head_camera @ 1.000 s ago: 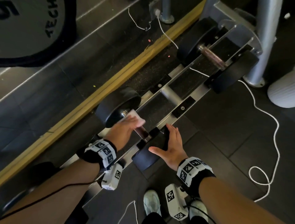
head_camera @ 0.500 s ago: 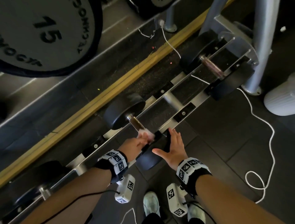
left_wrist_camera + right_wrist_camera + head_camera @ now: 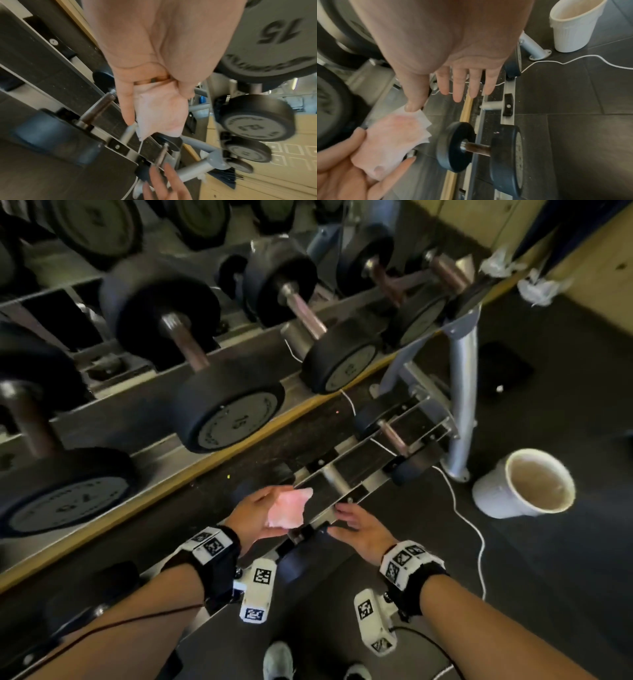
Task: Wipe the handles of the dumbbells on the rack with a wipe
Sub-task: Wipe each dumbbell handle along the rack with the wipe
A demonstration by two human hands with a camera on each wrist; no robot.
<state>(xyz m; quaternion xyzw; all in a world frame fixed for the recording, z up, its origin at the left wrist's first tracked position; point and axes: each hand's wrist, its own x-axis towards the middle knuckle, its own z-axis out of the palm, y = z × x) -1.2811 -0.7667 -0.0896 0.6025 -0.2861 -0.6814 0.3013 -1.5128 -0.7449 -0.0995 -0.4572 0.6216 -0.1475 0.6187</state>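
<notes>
My left hand [image 3: 270,508] is turned palm up and holds a crumpled pinkish-white wipe [image 3: 287,510], its fingers curled round the wipe [image 3: 393,136]. It hovers above the low floor rack [image 3: 346,484]. My right hand [image 3: 337,518] is beside it with straight, spread fingers [image 3: 458,88], holding nothing. Below both hands a small black dumbbell [image 3: 503,148] lies on the low rack with its dark handle [image 3: 477,147] bare. A second small dumbbell [image 3: 394,438] sits at the rack's far end. Bigger dumbbells [image 3: 233,419] with brownish handles [image 3: 305,309] fill the upper rack.
A white bin [image 3: 527,484] stands on the dark floor to the right of the rack's grey leg [image 3: 462,412]. A white cord [image 3: 474,529] runs across the floor and over the low rack. A wooden strip [image 3: 171,491] lies behind the low rack. My shoes [image 3: 279,659] are at the bottom.
My left hand has lifted the wipe off the small dumbbell's handle and turned palm up. My right hand has come off the dumbbell's end. The head view has tilted up to the upper rack.
</notes>
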